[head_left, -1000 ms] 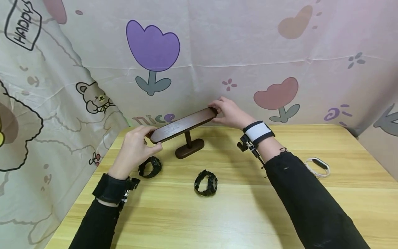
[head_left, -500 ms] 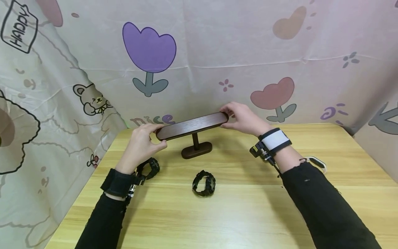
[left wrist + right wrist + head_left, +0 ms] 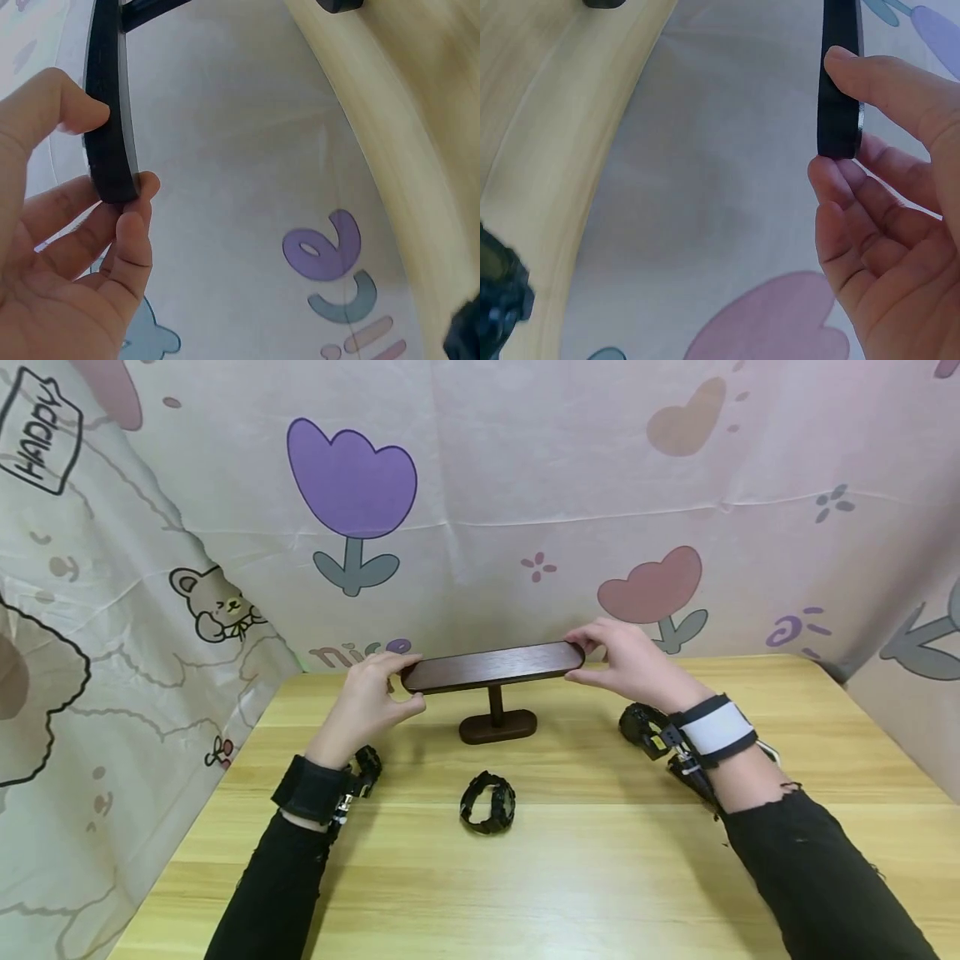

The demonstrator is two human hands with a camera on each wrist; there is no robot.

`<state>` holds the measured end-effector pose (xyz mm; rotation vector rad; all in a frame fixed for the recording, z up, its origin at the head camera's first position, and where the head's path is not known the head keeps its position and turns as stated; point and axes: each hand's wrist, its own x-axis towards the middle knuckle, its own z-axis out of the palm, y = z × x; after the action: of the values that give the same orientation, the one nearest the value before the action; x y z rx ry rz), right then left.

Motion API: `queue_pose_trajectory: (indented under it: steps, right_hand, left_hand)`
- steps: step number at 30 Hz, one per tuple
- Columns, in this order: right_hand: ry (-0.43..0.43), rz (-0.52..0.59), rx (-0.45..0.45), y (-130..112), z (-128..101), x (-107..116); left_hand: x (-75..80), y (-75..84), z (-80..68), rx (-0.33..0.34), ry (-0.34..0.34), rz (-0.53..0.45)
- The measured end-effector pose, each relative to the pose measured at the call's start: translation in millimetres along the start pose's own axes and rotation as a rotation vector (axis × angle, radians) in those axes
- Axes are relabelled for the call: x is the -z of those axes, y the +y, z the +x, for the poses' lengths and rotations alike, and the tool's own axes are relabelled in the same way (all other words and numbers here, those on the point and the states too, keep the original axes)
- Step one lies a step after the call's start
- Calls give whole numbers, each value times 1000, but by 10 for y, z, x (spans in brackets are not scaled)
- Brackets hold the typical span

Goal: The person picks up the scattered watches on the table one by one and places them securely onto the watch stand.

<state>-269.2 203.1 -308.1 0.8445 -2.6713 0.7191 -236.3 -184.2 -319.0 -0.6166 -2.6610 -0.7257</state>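
Hands pinch the stand (image 3: 492, 666) by its bar ends, left hand (image 3: 367, 703) and right hand (image 3: 630, 662); it sits upright at the table's (image 3: 570, 877) back. Watches (image 3: 488, 802) lie unhung, so most work remains.

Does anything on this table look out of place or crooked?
Nothing looks damaged or spilled. The dark wooden stand sits upright on the table, its bar nearly level, held at each end by the left hand and the right hand. Watches lie loose on the table, one in front of the stand.

Wooden table (image 3: 600, 877) with dark watch stand (image 3: 497, 727) and three black watches (image 3: 488, 803)
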Motion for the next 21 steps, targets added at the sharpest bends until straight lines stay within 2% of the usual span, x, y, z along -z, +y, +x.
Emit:
queue_pose_trajectory:
  steps: [9,15,21]
  right_hand:
    - [72,-31,15,90,-252,102]
    - [113,-43,26,134,-371,150]
    - [124,-54,-26,176,-470,189]
  left_hand:
    - [-115,143,89,-15,-26,-52]
    - [-196,195,158,-47,-18,-93]
    - [-263,248,219,-63,-13,-119]
